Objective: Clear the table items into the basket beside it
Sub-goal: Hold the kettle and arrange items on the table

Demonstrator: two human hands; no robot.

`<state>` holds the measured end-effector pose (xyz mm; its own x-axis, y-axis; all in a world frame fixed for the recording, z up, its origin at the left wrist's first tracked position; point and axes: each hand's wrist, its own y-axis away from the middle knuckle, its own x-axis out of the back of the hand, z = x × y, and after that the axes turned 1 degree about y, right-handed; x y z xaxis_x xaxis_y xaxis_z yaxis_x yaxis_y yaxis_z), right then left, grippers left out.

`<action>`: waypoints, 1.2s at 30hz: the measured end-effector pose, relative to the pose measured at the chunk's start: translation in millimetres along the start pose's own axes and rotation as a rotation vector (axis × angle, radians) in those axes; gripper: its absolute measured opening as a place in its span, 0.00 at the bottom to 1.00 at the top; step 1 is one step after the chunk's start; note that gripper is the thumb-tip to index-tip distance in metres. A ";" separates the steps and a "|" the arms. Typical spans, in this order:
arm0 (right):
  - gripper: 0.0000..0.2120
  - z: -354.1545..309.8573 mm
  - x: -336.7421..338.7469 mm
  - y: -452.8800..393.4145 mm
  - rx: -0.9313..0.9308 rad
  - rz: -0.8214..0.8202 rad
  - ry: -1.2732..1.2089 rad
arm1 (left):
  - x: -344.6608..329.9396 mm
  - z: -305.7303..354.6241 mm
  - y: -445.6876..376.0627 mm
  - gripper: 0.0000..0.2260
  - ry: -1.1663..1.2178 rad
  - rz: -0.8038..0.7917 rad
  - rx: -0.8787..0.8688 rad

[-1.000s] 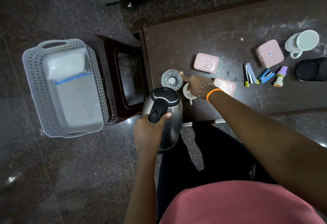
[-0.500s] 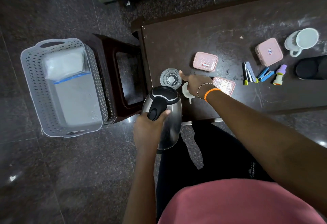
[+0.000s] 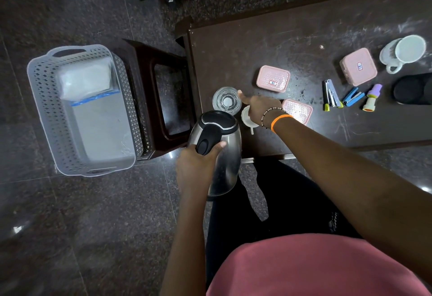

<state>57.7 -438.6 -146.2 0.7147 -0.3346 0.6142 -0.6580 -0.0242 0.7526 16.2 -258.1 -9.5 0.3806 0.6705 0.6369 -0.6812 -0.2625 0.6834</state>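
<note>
Steel kettle point(image 3: 218, 153): held off the table's near-left corner, left hand point(image 3: 195, 167) curled round its black handle. Right hand point(image 3: 259, 108): over a white cup point(image 3: 248, 118), thumb touching the glass point(image 3: 226, 101); grasp unclear. Dark table point(image 3: 292, 45): two pink boxes right of the glass. White basket point(image 3: 81, 111): on granite floor, far left, beyond a stool.

Left hand point(image 3: 195, 167) curled in a grip, right hand point(image 3: 260, 108) extended forward.
</note>
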 end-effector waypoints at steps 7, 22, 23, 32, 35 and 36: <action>0.32 -0.9 1.1 2.9 -0.003 0.002 -0.002 | -0.3 0.4 1.1 0.22 0.000 0.003 0.005; 0.32 -2.8 4.3 6.4 -0.009 -0.012 0.004 | -2.1 -2.0 3.1 0.24 -0.022 0.023 0.018; 0.33 -2.9 4.7 6.5 -0.008 -0.012 0.006 | -1.9 -1.9 3.8 0.24 -0.024 0.029 0.023; 0.33 -2.8 6.9 6.7 -0.006 -0.022 0.029 | -2.5 -2.1 3.2 0.19 0.018 0.001 0.009; 0.33 -3.5 8.2 7.3 -0.005 -0.030 0.034 | -2.8 -3.4 2.8 0.19 0.019 0.004 0.005; 0.33 -3.6 8.5 7.4 -0.004 -0.031 0.035 | -3.0 -3.9 2.5 0.19 0.017 0.006 0.003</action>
<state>59.7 -438.2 -134.6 0.7425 -0.3004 0.5987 -0.6347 -0.0302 0.7721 11.0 -258.0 -11.1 0.3654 0.6809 0.6348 -0.6815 -0.2689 0.6807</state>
